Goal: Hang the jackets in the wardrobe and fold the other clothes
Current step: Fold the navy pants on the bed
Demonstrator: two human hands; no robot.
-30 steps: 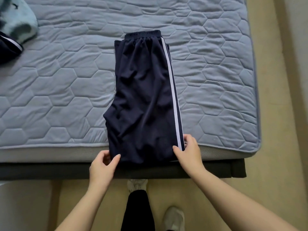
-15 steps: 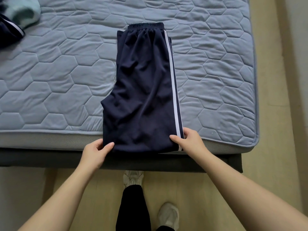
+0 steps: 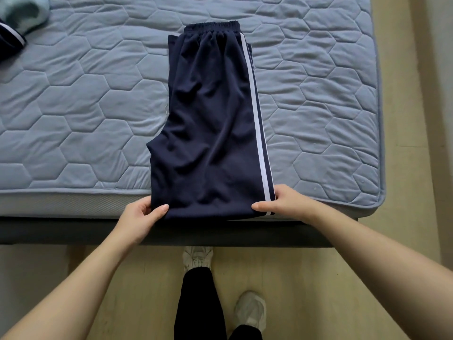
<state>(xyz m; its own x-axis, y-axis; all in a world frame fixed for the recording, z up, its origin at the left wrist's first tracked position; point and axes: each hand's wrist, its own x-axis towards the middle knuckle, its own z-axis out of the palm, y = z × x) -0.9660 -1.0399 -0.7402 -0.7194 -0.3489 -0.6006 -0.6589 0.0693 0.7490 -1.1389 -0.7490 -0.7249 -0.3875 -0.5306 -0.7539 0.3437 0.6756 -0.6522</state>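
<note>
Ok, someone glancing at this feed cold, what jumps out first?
The navy trousers with a white side stripe, lying folded lengthwise on the mattress, waistband at the far end. The left hand and right hand pinch its near corners at the bed's edge.

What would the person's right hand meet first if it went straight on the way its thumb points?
The right hand pinches the navy trousers; sliding on, it crosses more of their near hem first, then probably meets the left hand.

The far-left picture edges cut off a teal garment (image 3: 22, 11) and a dark striped garment (image 3: 9, 44), and the trousers (image 3: 210, 133) partly hide the fingers of the left hand (image 3: 138, 220) and the right hand (image 3: 288, 204).
</note>
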